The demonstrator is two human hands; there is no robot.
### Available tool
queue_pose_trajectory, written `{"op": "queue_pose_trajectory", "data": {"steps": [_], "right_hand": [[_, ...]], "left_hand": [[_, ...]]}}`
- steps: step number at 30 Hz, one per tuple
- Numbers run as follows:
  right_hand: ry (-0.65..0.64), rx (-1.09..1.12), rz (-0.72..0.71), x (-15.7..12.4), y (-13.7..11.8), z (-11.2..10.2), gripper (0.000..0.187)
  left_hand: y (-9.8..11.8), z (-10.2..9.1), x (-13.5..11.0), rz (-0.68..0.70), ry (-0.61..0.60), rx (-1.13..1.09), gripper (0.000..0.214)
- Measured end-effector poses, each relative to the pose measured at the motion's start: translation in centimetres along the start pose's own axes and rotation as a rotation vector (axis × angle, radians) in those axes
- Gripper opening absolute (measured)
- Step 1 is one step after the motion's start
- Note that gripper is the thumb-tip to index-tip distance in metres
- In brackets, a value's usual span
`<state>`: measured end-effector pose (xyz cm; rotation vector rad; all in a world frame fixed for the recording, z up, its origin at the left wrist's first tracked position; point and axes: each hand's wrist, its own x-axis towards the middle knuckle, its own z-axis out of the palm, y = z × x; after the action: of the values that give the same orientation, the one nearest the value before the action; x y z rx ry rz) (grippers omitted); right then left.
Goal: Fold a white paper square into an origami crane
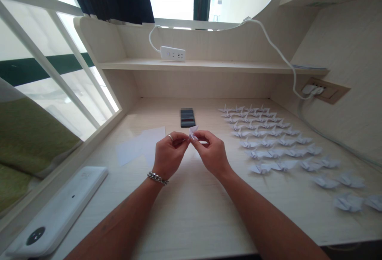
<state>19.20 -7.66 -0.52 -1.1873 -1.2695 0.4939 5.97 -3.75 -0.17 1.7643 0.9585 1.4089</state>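
Nearest lies a white flat device (56,212) on the desk (193,208). Above the middle of the desk, the left hand (168,154) and the right hand (212,152) both pinch one small half-folded paper (193,132) between narrow fingertips. On the right, many finished paper cranes (268,140) lie in rows. On the left, a few flat sheets (140,146) are not yet folded, so the work seems well advanced.

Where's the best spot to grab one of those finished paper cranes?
Probably pinch a crane from above by its raised middle ridge. Its wings spread low against the desk, so fingers coming in from the side would likely crush or push them.
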Motion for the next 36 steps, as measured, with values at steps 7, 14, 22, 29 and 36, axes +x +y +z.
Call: {"op": "queue_pose_trajectory", "data": {"steps": [7, 14, 22, 29, 36], "right_hand": [[-0.017, 0.179, 0.064, 0.2, 0.3, 0.2, 0.02], [0.023, 0.558, 0.431, 1.2, 0.1, 0.0, 0.025], [0.072, 0.531, 0.505, 1.3, 0.6, 0.0, 0.022], [0.06, 0.539, 0.438, 1.2, 1.0, 0.2, 0.024], [0.045, 0.517, 0.411, 1.2, 1.3, 0.2, 0.027]], "left_hand": [[-0.3, 0.0, 0.0, -0.002, -0.018, -0.051, 0.023], [0.5, -0.4, -0.1, 0.268, -0.143, 0.306, 0.009], [-0.1, -0.2, -0.1, 0.084, -0.185, 0.133, 0.009], [-0.5, 0.0, 0.3, -0.097, -0.148, -0.102, 0.017], [-0.3, 0.0, 0.5, -0.14, -0.141, -0.131, 0.018]]}}
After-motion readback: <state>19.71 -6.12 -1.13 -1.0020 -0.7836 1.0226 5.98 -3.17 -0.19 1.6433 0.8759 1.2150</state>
